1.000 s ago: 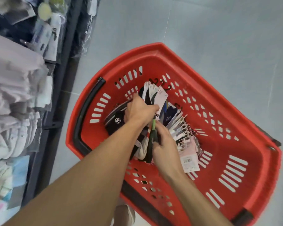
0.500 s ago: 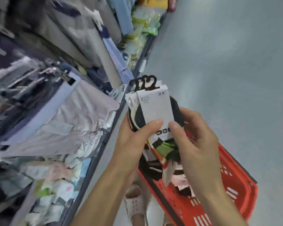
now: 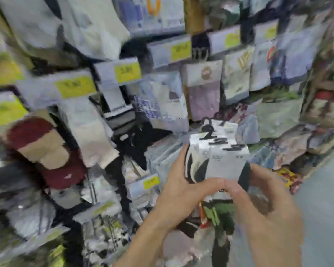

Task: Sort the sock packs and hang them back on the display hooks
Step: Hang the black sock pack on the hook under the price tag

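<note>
Though the whole scene is smeared and soft, the bundle of sock packs is plain enough: it is held up in front of the display wall, gripped from both sides. The left hand wraps the bundle's left edge, its thumb laid across the lower front of the white card; its other fingers go round behind and I cannot tell how they lie. The right hand curls round the bundle's right side, its thumb touching the tip of the left one, so the two pinch the card between them. At the bundle's top, several black plastic hangers stick up in a staggered row. Beneath the thumbs, green, orange and black sock toes hang down.

Behind and above the bundle hang rows of bagged goods with yellow price tags. Well off to its left, maroon and beige socks dangle. To its right, past the right wrist, a strip of grey floor shows. The hooks on the wall are too blurred to pick out.
</note>
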Tool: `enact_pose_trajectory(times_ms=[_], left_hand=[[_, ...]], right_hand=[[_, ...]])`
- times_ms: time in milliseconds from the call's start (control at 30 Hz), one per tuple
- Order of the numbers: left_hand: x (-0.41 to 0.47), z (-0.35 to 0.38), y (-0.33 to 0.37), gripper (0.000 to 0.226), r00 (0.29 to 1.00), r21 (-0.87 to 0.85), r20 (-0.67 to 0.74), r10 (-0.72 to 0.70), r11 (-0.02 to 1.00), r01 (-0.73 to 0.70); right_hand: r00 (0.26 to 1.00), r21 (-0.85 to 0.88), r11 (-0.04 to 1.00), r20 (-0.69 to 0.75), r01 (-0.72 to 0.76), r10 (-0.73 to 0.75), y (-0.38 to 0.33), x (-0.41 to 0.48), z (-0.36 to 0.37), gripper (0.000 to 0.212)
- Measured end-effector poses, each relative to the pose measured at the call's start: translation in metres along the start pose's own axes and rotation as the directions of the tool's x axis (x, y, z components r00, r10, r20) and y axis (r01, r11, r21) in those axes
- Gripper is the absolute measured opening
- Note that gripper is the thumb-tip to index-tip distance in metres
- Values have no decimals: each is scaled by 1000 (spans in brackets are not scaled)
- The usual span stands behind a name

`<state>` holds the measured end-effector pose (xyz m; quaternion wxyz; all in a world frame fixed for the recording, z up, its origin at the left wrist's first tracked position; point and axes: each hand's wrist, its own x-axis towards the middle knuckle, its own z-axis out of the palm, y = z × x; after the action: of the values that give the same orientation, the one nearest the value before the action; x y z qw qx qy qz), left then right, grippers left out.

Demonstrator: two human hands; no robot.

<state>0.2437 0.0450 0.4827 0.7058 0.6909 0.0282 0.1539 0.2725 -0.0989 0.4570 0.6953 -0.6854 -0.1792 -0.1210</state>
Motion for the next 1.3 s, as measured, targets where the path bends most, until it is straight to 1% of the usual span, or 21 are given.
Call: enact_pose_trajectory(times_ms=[33,100,133,200,300,367,400,467,500,567,700,800,867,933,1000,1067,1100,1133,1200,1233,1300], left_hand=[[-5,-14,19,56,999,6,-21,44,999,-44],[-17,-40,47,57,994,10,-55,100,995,-99],[-23,-52,57,58,991,8,-73,109,994,-109],[-33,-78,67,66,989,-33,-124,80,996,-84],[-46,-111,70,71,989,-192,-143,-37,981,9],[-55,-128,65,89,971,-364,-152,-183,924,117],[-59,-134,61,92,957,-431,-150,-250,887,164],[-66,-143,50,83,922,-494,-163,-351,838,232],[-69,-146,45,83,904,-517,-177,-389,818,251],[-72,-146,36,79,873,-564,-211,-440,785,259],[-61,-138,31,76,817,-547,-304,-490,792,271],[-42,-133,28,83,774,-518,-389,-500,814,265],[-28,-130,25,83,762,-507,-428,-487,827,243],[-15,-129,22,81,731,-490,-496,-468,846,209],[-5,-129,17,68,705,-455,-562,-432,874,173],[5,-128,16,38,696,-425,-603,-391,895,135],[8,-128,16,23,677,-427,-626,-387,897,117],[11,-129,14,17,654,-429,-650,-388,897,106],[15,-133,10,14,644,-427,-665,-378,900,88],[15,-136,9,14,636,-423,-676,-373,903,79],[12,-146,10,27,614,-440,-691,-381,896,61]], right_hand=[[1000,35,999,8,28,-28,-20,4,15,32],[995,82,995,76,54,-60,-50,9,42,34],[991,98,994,116,52,-63,-60,10,55,36],[976,136,990,212,22,-51,-75,13,79,33],[939,172,985,342,-21,-39,-84,11,108,31],[923,183,980,385,-76,-1,-79,8,121,25],[916,185,976,401,-110,27,-74,7,125,22],[894,184,967,440,-178,81,-63,7,130,19],[879,191,959,466,-211,101,-58,8,130,20],[848,200,944,514,-263,127,-47,11,131,22],[818,175,949,562,-262,122,-28,25,134,17],[821,129,964,558,-233,124,-14,38,142,28],[818,115,971,565,-209,109,-7,48,151,35],[805,125,973,587,-195,86,0,59,161,36],[766,125,969,637,-215,87,6,69,168,36],[722,119,963,686,-241,96,11,77,173,38],[702,118,961,706,-249,95,13,82,174,37],[683,124,960,725,-252,86,15,85,176,35],[655,135,952,751,-275,83,20,89,182,28],[656,145,941,748,-306,98,22,92,186,23],[703,179,911,695,-372,151,25,98,196,14]])
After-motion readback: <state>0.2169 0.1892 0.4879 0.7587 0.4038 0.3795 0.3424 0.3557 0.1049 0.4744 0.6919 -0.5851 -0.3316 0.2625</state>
